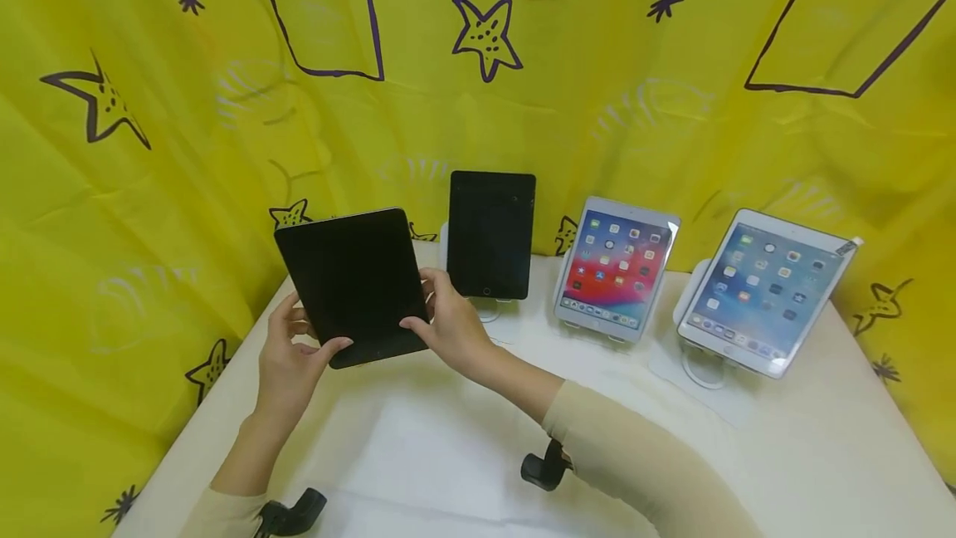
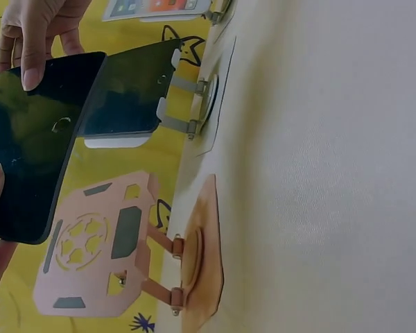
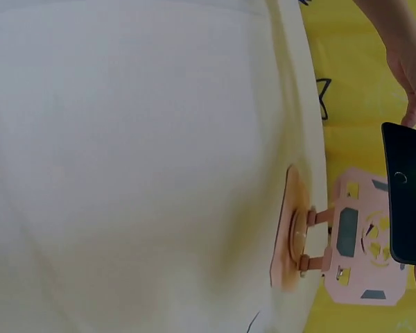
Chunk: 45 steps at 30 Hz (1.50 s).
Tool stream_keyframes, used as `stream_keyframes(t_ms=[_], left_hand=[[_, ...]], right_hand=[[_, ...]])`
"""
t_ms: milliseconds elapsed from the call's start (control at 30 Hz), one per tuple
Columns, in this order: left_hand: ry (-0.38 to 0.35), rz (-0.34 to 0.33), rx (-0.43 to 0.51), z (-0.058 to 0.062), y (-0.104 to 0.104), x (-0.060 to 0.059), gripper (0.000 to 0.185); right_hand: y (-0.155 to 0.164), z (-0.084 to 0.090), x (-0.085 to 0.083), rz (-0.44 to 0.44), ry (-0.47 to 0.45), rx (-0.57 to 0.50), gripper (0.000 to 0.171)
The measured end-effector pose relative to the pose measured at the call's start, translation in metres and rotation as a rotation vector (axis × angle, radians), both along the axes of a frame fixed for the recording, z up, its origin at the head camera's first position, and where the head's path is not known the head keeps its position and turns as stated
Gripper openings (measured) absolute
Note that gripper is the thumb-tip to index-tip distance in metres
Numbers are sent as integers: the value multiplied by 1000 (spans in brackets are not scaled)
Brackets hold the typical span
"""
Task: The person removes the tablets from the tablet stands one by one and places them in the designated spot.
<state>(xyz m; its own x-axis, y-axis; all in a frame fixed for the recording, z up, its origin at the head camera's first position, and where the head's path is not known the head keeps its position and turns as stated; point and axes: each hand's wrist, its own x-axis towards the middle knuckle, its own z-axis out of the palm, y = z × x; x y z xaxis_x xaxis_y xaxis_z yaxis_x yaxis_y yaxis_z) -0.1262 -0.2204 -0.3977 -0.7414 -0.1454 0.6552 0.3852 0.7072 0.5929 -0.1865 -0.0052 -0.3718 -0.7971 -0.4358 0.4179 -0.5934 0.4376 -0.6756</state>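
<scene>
A black tablet (image 1: pixel 351 281) with a dark screen is held up off the table, tilted, between both hands. My left hand (image 1: pixel 287 359) grips its lower left edge, thumb on the front and fingers behind. The right hand (image 1: pixel 457 324) grips the lower right side the same way, its thumb on the screen. In the left wrist view, a pink tablet stand (image 2: pixel 100 257) with a cut-out, star-patterned back rises just behind the held tablet. Nothing rests on that stand. The head view has it hidden behind the tablet.
On the white table (image 1: pixel 433 455), another black tablet (image 1: pixel 490 235) leans on a stand. To its right, a white tablet with a red-blue screen (image 1: pixel 616 268) and one with a blue screen (image 1: pixel 769 293) are also on stands. A yellow patterned curtain (image 1: pixel 418 123) hangs behind.
</scene>
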Motion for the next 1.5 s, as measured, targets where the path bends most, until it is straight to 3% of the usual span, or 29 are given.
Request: stream_keyframes(t_ms=[200,567,733,1067,1500], left_hand=[[-72,-33,-11,5,-3,9,84],[-456,-145,141,14,-3,25,82],[-587,-184,144,17,-2,26,82],[-664,-267,131,9,3,24,80],[-723,-310,144,-5,14,23,78]], right_hand=[[5,2,14,3,-43,8,65],[20,11,38,20,-230,17,67],[26,8,43,23,-335,-8,65],[36,-6,52,30,-564,-100,64],[48,-24,62,-15,-662,-99,63]])
